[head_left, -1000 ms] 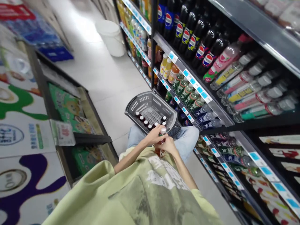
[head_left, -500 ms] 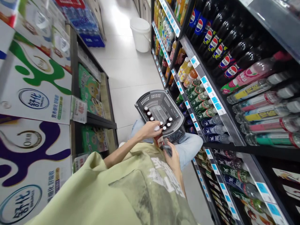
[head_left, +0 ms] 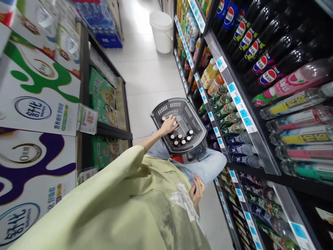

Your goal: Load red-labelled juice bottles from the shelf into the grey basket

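Observation:
My left hand [head_left: 169, 125] reaches down into a dark grey plastic shopping basket [head_left: 201, 133]. Its fingers are closed on the top of a small dark bottle, whose white cap [head_left: 174, 123] shows between them; the body is mostly hidden. Beside it, several dark bottles [head_left: 176, 142] with white caps stand upright in the basket's near end, and another white cap [head_left: 163, 118] shows just left of the hand. My right hand [head_left: 197, 189] rests by my thigh with loosely bent fingers slightly apart, and no object shows in it.
Drink shelves [head_left: 241, 114] with several rows of bottles run along the right. Stacked milk cartons [head_left: 39, 100] and a low shelf line the left. A white bucket [head_left: 161, 33] stands ahead on the tiled floor, with blue bottle packs [head_left: 104, 24] across the aisle.
My left hand has carried the dark bottle forward from my lap into the basket. My right hand has let go of the bottle and drawn back to my thigh.

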Demonstrator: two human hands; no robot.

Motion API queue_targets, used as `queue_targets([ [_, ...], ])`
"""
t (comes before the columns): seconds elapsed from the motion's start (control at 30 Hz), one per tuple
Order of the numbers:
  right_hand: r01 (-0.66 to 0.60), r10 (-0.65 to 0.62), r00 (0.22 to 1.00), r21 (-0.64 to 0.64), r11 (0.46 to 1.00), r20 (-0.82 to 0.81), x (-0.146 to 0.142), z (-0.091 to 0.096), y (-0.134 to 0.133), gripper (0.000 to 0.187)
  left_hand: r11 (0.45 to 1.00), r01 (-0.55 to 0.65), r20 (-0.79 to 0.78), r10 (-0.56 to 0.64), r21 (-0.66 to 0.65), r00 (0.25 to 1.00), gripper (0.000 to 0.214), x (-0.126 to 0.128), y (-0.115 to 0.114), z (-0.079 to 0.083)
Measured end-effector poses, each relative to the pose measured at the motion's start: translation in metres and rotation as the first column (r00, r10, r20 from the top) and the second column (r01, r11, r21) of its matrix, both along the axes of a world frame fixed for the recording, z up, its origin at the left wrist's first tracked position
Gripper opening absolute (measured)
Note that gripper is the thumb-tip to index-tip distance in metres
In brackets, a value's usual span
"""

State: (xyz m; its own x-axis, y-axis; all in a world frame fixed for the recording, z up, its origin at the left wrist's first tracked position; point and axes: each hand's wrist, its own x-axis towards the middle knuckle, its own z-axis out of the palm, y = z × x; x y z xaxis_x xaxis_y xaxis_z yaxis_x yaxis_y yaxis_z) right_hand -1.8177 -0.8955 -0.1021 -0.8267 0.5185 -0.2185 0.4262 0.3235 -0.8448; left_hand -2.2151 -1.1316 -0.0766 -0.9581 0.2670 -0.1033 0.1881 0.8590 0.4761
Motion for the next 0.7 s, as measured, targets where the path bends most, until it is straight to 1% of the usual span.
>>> queue_targets([
  [0.07, 0.024, -0.024, 0.995, -0.005, 1.000, -0.097, 0.000, -0.004, 0.002, 0.023, 1.000, -0.007, 0.059, 0.008, -0.020, 0.998, 0.032, -0.008, 0.007, -0.015],
  [0.1, 0.015, -0.015, 0.995, -0.002, 1.000, -0.095, 0.001, -0.007, 0.003, 0.024, 0.999, -0.004, 0.090, 0.008, -0.035, 0.996, 0.034, -0.011, 0.010, -0.021],
  [0.2, -0.108, 0.108, 0.992, 0.002, 0.994, 0.061, 0.006, -0.018, 0.007, 0.036, 0.997, 0.008, 0.185, 0.007, -0.078, 0.983, 0.035, -0.017, 0.022, -0.042],
  [0.23, -0.149, 0.148, 0.985, 0.006, 0.989, 0.087, 0.009, -0.022, 0.008, 0.041, 0.996, 0.012, 0.215, 0.008, -0.088, 0.977, 0.036, -0.019, 0.025, -0.049],
  [0.27, -0.179, 0.177, 0.981, 0.024, 0.983, 0.076, 0.013, -0.027, 0.008, 0.042, 0.995, 0.014, 0.242, 0.010, -0.097, 0.970, 0.037, -0.020, 0.029, -0.056],
  [0.33, -0.199, 0.205, 0.978, 0.121, 0.972, -0.034, 0.022, -0.034, 0.008, 0.040, 0.993, 0.017, 0.289, 0.018, -0.117, 0.957, 0.040, -0.023, 0.034, -0.071],
  [0.4, -0.216, 0.253, 0.959, 0.255, 0.943, -0.124, 0.029, -0.035, 0.006, 0.040, 0.990, 0.016, 0.335, 0.032, -0.139, 0.942, 0.045, -0.027, 0.038, -0.087],
  [0.43, -0.227, 0.283, 0.949, 0.320, 0.920, -0.140, 0.030, -0.032, 0.006, 0.042, 0.989, 0.012, 0.360, 0.042, -0.149, 0.932, 0.047, -0.029, 0.039, -0.094],
  [0.5, -0.252, 0.336, 0.932, 0.419, 0.872, -0.137, 0.024, -0.019, 0.007, 0.045, 0.986, 0.002, 0.406, 0.066, -0.166, 0.911, 0.049, -0.031, 0.043, -0.110],
  [0.53, -0.305, 0.391, 0.913, 0.442, 0.844, -0.117, 0.016, -0.009, 0.009, 0.044, 0.985, -0.003, 0.428, 0.078, -0.173, 0.900, 0.048, -0.032, 0.044, -0.118],
  [0.57, -0.391, 0.472, 0.877, 0.444, 0.806, -0.085, 0.006, 0.002, 0.013, 0.041, 0.984, -0.009, 0.451, 0.090, -0.180, 0.888, 0.044, -0.032, 0.046, -0.125],
  [0.6, -0.509, 0.575, 0.817, 0.419, 0.752, -0.041, -0.005, 0.014, 0.017, 0.038, 0.982, -0.014, 0.472, 0.102, -0.186, 0.876, 0.040, -0.032, 0.048, -0.132],
  [0.63, -0.628, 0.678, 0.735, 0.376, 0.682, -0.001, -0.018, 0.026, 0.022, 0.036, 0.982, -0.020, 0.491, 0.112, -0.190, 0.864, 0.036, -0.031, 0.049, -0.139],
  [0.67, -0.723, 0.760, 0.650, 0.330, 0.607, 0.026, -0.031, 0.037, 0.026, 0.037, 0.981, -0.025, 0.506, 0.121, -0.192, 0.854, 0.032, -0.031, 0.050, -0.145],
  [0.7, -0.781, 0.811, 0.585, 0.297, 0.550, 0.036, -0.042, 0.047, 0.030, 0.038, 0.981, -0.031, 0.518, 0.127, -0.189, 0.846, 0.030, -0.030, 0.051, -0.151],
])
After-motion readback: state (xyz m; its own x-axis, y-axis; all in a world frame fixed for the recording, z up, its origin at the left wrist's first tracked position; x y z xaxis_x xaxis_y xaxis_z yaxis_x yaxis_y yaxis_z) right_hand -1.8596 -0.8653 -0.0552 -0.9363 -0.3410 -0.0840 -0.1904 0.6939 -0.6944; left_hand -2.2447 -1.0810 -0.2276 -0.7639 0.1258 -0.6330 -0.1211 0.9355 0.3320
